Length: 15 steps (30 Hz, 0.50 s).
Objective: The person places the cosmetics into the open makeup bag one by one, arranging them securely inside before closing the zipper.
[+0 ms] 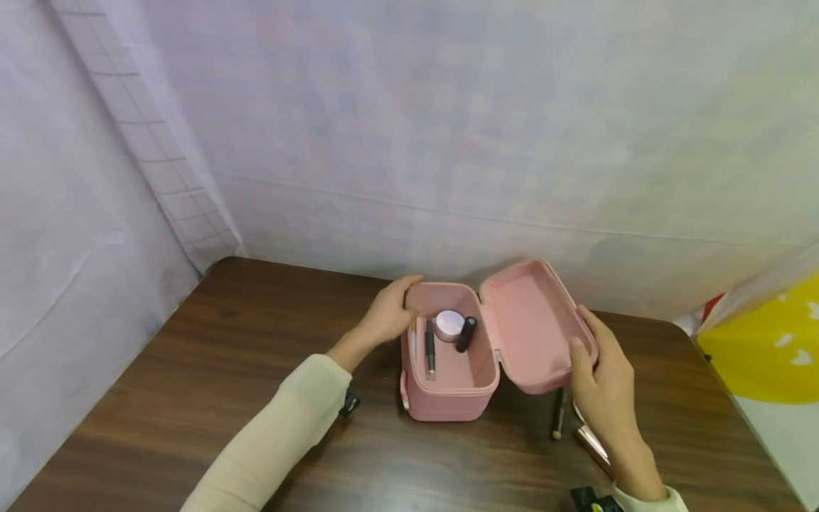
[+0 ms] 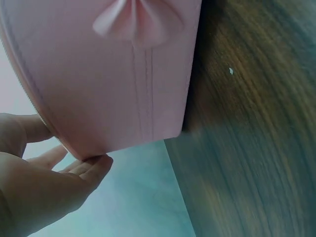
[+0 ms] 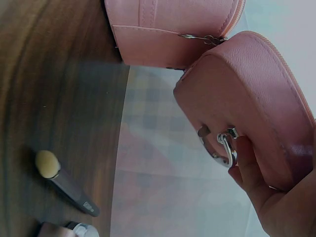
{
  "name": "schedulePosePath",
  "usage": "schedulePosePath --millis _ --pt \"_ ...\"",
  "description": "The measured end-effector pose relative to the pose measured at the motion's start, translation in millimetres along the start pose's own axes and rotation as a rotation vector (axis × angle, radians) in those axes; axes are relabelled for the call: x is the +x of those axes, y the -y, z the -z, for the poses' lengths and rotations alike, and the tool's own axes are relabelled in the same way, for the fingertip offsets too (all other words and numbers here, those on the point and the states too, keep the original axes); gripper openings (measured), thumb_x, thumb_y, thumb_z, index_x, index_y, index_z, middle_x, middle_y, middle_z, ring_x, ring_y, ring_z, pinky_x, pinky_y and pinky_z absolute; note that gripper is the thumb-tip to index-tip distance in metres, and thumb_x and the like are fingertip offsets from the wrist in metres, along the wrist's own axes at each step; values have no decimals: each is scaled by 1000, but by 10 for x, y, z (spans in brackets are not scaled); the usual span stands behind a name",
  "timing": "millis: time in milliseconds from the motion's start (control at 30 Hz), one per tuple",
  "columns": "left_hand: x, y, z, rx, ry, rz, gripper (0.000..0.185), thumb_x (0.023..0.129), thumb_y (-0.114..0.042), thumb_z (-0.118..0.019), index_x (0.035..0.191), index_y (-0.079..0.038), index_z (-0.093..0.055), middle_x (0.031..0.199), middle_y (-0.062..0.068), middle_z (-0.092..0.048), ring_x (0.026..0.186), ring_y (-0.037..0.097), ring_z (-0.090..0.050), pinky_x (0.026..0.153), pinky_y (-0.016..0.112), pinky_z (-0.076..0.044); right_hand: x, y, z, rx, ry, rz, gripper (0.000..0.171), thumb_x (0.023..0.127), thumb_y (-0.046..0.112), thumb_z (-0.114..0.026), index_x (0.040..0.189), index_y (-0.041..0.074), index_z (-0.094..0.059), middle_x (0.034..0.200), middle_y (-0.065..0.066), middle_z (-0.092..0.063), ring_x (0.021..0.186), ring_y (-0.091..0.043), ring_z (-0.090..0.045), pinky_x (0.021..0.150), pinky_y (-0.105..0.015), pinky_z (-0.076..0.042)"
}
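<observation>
Nearest, on the dark wood tabletop (image 1: 192,341): slim pen-like stick (image 1: 559,414) and rose-gold tube (image 1: 591,441). Right hand (image 1: 604,387), fingers clasping the open lid (image 1: 534,323). Centre: pink cosmetic case (image 1: 448,398) holding round jar (image 1: 450,325), black tube (image 1: 466,333), pencil (image 1: 430,347). Farther: left hand (image 1: 387,313), fingers curled on the case's rear rim.

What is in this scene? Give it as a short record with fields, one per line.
Surface: dark wooden table
Case: pink cosmetic case, open, lid swung to the right
Inside case: round jar, black tube, slim pencil
Left hand: holds the case's left rim
Right hand: holds the lid's edge
On table by right hand: dark brush, rose-gold tube
</observation>
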<state>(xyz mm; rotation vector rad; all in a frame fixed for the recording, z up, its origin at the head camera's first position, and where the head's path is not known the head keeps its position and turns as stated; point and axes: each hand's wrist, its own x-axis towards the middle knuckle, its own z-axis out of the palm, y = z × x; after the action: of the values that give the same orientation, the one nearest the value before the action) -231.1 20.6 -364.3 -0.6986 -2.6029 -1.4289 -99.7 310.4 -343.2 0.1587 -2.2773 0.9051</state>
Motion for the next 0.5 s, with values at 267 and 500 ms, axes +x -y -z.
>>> schedulePosePath --millis 267,500 --pt "-163 -4 3 5 -21 -42 57 79 12 -57 135 6 -47 132 25 -49 124 35 -44 103 45 -35 99 -65 -44 -15 41 -93 43 99 17 -50 142 17 -47 134 -14 -52 110 -30 -52 86 -23 -39" --pt "-397 -52 16 36 -116 -70 52 83 5 -66 132 9 -48 126 28 -50 119 38 -47 100 47 -38 -13 -55 -109 143 104 -154 61 99 12 -49 152 12 -18 144 -18 -32 108 -19 -49 78 -11 -45"
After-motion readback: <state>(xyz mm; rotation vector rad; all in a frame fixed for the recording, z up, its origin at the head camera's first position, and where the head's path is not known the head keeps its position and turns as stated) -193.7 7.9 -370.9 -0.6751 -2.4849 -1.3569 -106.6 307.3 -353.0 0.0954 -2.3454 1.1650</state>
